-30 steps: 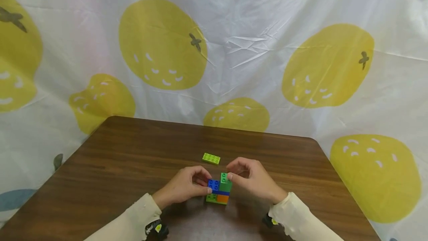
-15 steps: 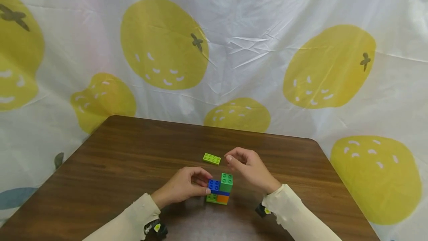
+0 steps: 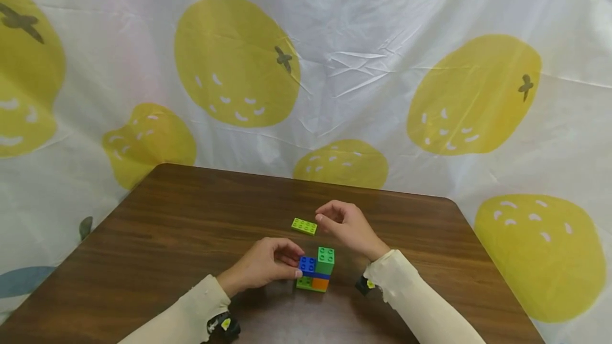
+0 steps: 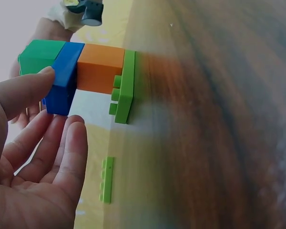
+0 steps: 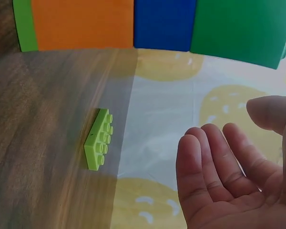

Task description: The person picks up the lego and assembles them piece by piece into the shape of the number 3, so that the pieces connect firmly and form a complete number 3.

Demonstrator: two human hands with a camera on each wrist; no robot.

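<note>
A small stack of toy building bricks stands on the table in front of me. Its lime green base plate (image 3: 303, 282) carries an orange brick (image 3: 320, 284), then a flat blue brick (image 3: 307, 264) jutting left, then a green brick (image 3: 325, 265) at the top right. My left hand (image 3: 260, 267) pinches the jutting end of the blue brick, thumb (image 4: 35, 86) on one side and fingers on the other. Behind the stack lies a loose lime green plate (image 3: 304, 226), studs up. Just right of this plate hovers my right hand (image 5: 233, 181), fingers loosely bent, holding nothing.
The brown wooden table (image 3: 201, 206) reaches back to a white curtain (image 3: 334, 100) printed with yellow fruit. Black camera mounts (image 3: 223, 327) sit at both wrists, below the cream sleeves (image 3: 421, 296).
My right hand has let go of the green brick and moved back and left, to beside the loose lime green plate. The left hand keeps its hold on the blue brick.
</note>
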